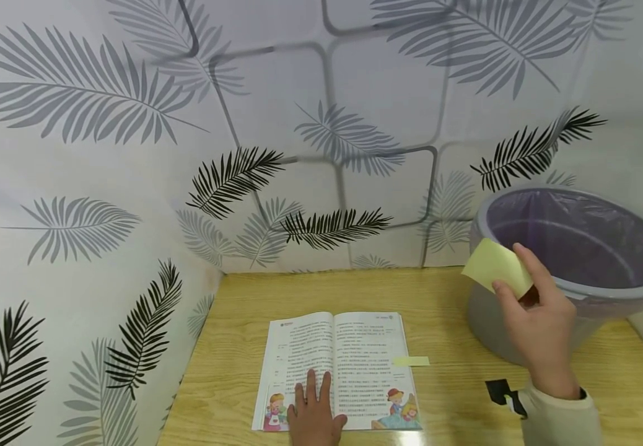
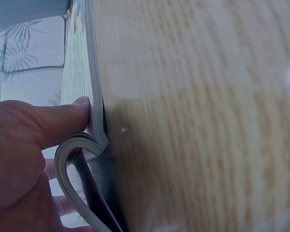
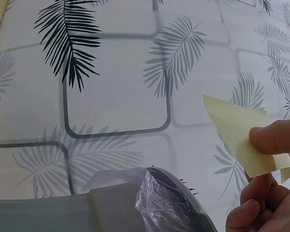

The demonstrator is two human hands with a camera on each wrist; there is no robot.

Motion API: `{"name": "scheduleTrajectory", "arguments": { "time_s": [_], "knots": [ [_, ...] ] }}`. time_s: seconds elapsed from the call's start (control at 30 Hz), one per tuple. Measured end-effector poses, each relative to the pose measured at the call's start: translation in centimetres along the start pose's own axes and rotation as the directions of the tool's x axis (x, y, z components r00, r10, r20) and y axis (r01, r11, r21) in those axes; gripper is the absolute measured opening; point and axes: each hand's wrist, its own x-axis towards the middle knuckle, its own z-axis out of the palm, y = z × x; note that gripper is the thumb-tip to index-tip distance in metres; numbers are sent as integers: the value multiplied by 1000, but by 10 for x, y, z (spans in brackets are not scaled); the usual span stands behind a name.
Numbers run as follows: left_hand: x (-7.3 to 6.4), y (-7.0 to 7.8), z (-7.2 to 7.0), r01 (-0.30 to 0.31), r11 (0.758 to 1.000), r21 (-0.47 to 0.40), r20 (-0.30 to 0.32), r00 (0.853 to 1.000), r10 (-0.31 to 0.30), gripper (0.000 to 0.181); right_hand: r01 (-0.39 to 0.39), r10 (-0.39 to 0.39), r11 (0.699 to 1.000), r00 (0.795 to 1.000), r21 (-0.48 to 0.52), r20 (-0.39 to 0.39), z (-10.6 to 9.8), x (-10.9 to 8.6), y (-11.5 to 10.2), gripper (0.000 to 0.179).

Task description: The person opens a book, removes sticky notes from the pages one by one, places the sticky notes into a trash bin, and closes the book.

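An open book (image 1: 305,347) lies on the table, with printed text and cartoon children at its lower corners. My left hand (image 1: 316,418) rests on the lower part of its pages near the spine, fingers extended. In the left wrist view, the thumb lies on the book (image 2: 94,82) by the bent spine. My right hand (image 1: 544,322) pinches a yellow sheet of paper (image 1: 497,266) between thumb and fingers, in front of the bin's near left rim. The right wrist view shows the thumb pressed on the yellow paper (image 3: 237,135). A narrow yellow sticky tab (image 1: 411,360) juts past the right page's edge.
A grey trash bin (image 1: 500,328) with a purple-tinted plastic liner (image 1: 578,235) stands at the right of the wooden table (image 1: 232,365). Behind and to the left rises a wall (image 1: 277,111) with a leaf pattern. A small black piece (image 1: 498,391) shows beside the right sleeve.
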Motion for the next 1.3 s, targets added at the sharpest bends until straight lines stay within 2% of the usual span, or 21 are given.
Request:
{"name": "scheduleTrajectory", "arguments": {
  "time_s": [0.13,0.3,0.47,0.6,0.7,0.83,0.93,1.13,1.3],
  "knots": [
    [1,0,1,-2,1000,6,0,1000,2,88,-40,40,999,999,-11,-24,-4,3,5,60],
    [1,-1,1,-3,1000,4,-1,1000,3,88,-128,126,991,991,-37,-47,-8,6,8,59],
    [1,-2,3,-2,1000,-9,-2,1000,2,88,-140,136,989,988,-52,-73,-13,7,5,61],
    [1,-3,5,-5,1000,-12,0,1000,5,88,-148,140,988,980,-51,-140,-18,10,2,60],
    [2,-2,5,-4,1000,-14,4,1000,4,88,-163,152,986,964,-33,-220,-21,14,1,60],
    [1,-2,3,-1,1000,-20,12,1000,1,88,-144,115,988,931,-61,-346,-24,18,3,60],
    [1,-2,2,0,1000,-22,17,1000,0,87,-117,64,987,917,-114,-394,-26,19,8,57],
    [0,-2,3,-1,1000,-27,13,1000,2,87,-9,-68,980,925,-200,-374,-27,21,18,27],
    [1,-2,4,-2,1000,-16,-2,1000,2,87,73,-150,968,936,-240,-319,-26,21,24,16]
  ]
}}
